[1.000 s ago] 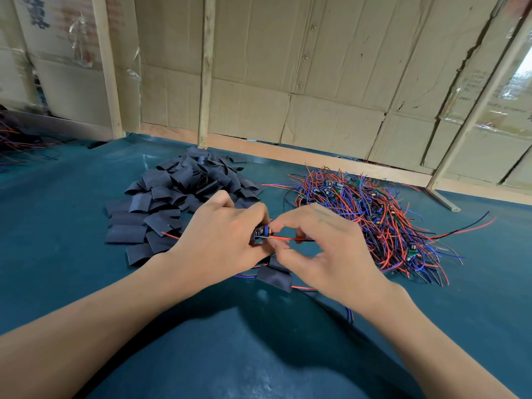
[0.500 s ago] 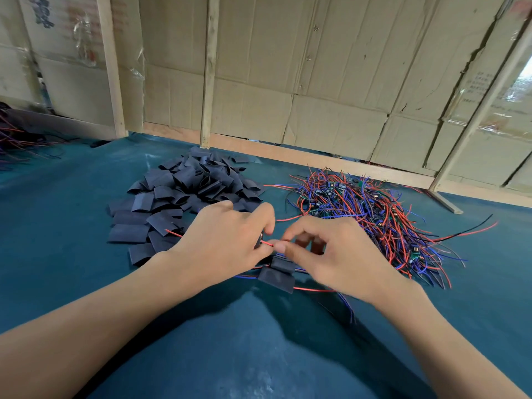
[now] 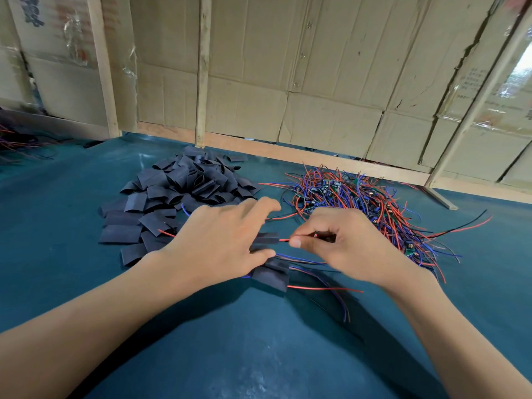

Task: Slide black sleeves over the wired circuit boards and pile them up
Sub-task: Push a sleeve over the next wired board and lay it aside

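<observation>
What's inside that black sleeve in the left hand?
Red wire comes out of the sleeve toward the right hand, which pinches it. Whatever it joins inside is covered by the sleeve and the left hand.

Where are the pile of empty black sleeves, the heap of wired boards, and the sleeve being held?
pile of empty sleeves (image 3: 184, 191), head view, centre of heap
heap of wired boards (image 3: 354, 203), head view, middle of tangle
held sleeve (image 3: 266, 238), head view, exposed right end
</observation>
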